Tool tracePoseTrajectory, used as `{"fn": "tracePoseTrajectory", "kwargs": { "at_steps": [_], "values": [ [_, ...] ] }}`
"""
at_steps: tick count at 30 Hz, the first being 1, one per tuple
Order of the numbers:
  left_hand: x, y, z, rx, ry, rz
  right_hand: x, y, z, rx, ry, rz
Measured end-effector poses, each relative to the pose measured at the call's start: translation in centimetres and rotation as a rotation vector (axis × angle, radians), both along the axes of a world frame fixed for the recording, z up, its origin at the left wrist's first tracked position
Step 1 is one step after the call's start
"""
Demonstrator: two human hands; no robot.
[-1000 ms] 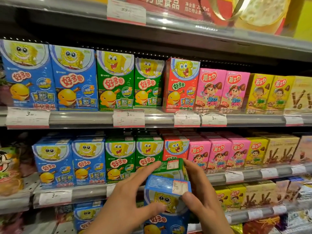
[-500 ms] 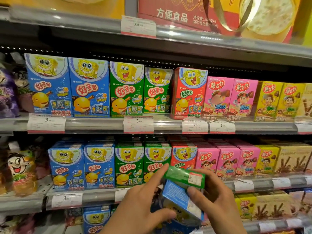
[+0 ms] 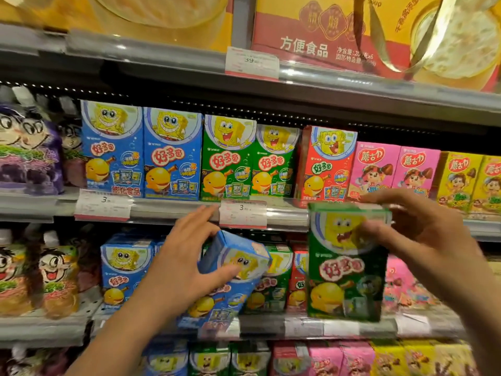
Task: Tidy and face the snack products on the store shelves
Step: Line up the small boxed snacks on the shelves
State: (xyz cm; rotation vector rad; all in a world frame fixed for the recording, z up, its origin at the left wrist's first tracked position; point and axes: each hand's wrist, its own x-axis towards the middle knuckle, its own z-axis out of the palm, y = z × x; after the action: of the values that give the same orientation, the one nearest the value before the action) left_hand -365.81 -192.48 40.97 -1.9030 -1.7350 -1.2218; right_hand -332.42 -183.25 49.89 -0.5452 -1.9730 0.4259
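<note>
My left hand grips a blue cartoon snack box, tilted to the right, in front of the middle shelf. My right hand holds a green snack box by its top, upright and facing me, at the right of the blue one. Behind them the upper shelf carries a faced row of blue boxes, green boxes, a red box, pink boxes and yellow boxes. The middle shelf holds the same kinds, partly hidden by my hands.
Price tags clip to the shelf rails. Purple and cartoon snack bags fill the left end. Large gift boxes stand on the top shelf. A lower shelf row of boxes shows at the bottom.
My hands have separated: the right one lifted the green box up and to the right, the left one kept the blue box and tilted it. My view has moved closer and upward.
</note>
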Motion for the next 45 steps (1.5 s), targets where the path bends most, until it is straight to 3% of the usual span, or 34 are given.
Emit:
{"fn": "tracePoseTrajectory", "kwargs": {
  "at_steps": [3,9,29,33,38,45],
  "values": [
    [-0.5,1.1,-0.9,0.057,0.058,0.047,-1.5,0.1,4.1,0.17,-0.017,0.069],
    [0.0,1.8,-1.5,0.14,0.004,0.055,-4.8,1.9,10.0,0.442,-0.189,-0.07],
    [0.3,2.1,-2.0,0.16,0.003,0.068,-8.7,5.1,10.1,0.564,-0.244,-0.145],
    [0.3,2.0,-2.0,0.16,0.001,0.067,-9.5,6.1,10.5,0.629,-0.371,-0.274],
    [0.2,2.1,-2.0,0.154,0.011,0.08,-9.4,7.1,12.0,0.593,-0.411,-0.275],
    [0.5,2.1,-2.1,0.164,-0.002,0.085,-10.5,7.8,13.9,0.606,-0.624,-0.325]
  ]
}}
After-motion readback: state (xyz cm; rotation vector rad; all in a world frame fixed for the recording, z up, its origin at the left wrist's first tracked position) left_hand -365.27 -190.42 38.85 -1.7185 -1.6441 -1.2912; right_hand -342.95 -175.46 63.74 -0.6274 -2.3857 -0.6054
